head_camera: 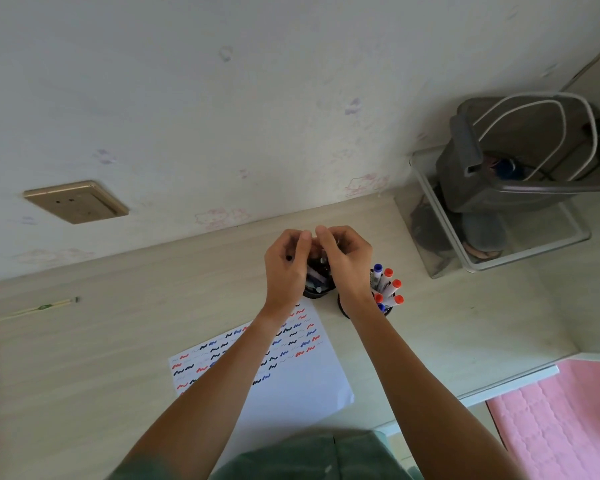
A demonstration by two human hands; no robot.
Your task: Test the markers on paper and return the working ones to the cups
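Head view: both hands meet above the near black cup point(317, 291), fingers curled. The left hand point(286, 268) seems to pinch a dark marker point(289, 258); the right hand point(347, 261) perhaps pulls its cap. Scribbled paper point(291, 386) lies below the wrists on the bench point(84, 341), ready for testing; a second cup point(385, 311) of markers stands right of the right hand.

Both hands are raised together above a black cup point(317, 289) of markers: the left hand point(286, 263) and the right hand point(347, 258) have curled fingers, and what they hold is hidden. Beside it, a second cup point(343, 308) holds red and blue capped markers point(388, 287). A paper point(291, 382) with red, blue and black squiggles lies on the desk point(84, 341) under the forearms.
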